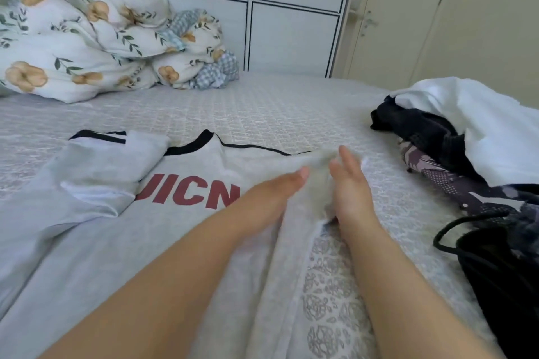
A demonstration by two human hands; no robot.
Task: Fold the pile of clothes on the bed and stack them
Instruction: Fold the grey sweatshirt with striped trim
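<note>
Garment: a grey t-shirt point(180, 230) with red lettering and a black-trimmed collar is lying spread on the bed point(262, 114), front up; its left sleeve is already lying folded in over the chest; its right sleeve and side edge are bunching up between the two hands.
Left hand point(271, 195): it is resting on the shirt with fingers reaching toward the raised fabric; the fingertips are blurring into the cloth, so I cannot tell whether it is pinching the fabric or only pressing it.
Right hand point(350, 186): it is standing on its edge beside the lifted sleeve, fingers straight and close together, gripping nothing that shows; it seems to be pushing the fold inward.
Remaining pile: a heap of clothes point(455, 140), white, dark and patterned, is waiting at the right edge of the bed, well apart from the shirt; no finished stack is showing.
Handling: the shirt is looking light, soft and limp; it will likely be sagging and creasing wherever it is unsupported, so taking it at the shoulder seam and the hem on one side, then smoothing flat, should be giving a clean fold.
Backdrop: a flowered duvet point(87, 46) is lying crumpled at the far left, near white cabinets point(291, 23).
</note>
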